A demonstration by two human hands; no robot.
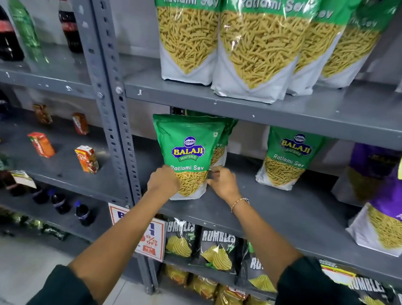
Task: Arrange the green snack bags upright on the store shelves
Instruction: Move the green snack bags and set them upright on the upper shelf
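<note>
Grey steel shelving (293,116) fills a pale-walled shop aisle; on the middle shelf (274,212), near its left end by the perforated upright (112,112), a green snack bag (188,156) is stood upright; its lower left edge is gripped by the left hand (163,182); its lower right edge is pinched by the right hand (221,181); another green bag (286,158) is set further right; four more (262,44) are lined on the upper shelf.

Just one view here, a wide-angle head cam looking forward and slightly down at a gray metal shelf rack (293,111) from close range, arm's reach. Both forearms come in from 6 o'clock toward center. Edges bend from the lens; floor (8,270) shows at 7 o'clock.
</note>
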